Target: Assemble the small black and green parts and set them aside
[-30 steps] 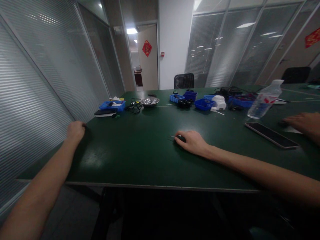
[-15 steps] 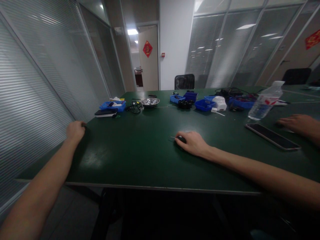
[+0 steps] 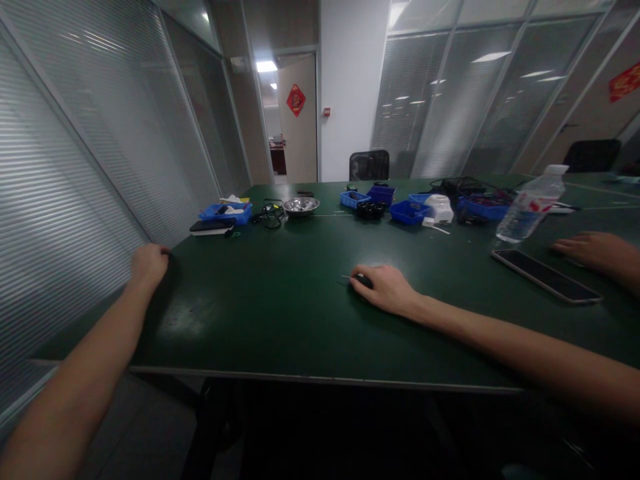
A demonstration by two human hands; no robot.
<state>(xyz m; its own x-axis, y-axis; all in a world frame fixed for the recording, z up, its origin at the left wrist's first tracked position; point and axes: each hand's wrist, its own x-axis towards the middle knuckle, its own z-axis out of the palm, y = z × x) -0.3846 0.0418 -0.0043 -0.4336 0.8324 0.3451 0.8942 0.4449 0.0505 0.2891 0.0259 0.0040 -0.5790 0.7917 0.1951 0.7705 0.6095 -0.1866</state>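
Arms spread wide before us, a person slants the right forearm point(image 3: 500, 343) over the table's point(image 3: 260, 293) front edge, right hand point(image 3: 384, 287) curled well in from it; the left forearm point(image 3: 107, 353) reaches beside the front-left corner, left hand point(image 3: 149, 265) bunched at the left edge.

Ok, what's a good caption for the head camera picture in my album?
Right hand around a small rounded black object, left hand by the edge of a dark green table.

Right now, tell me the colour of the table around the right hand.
The table around the right hand is dark green, best seen in the head view.
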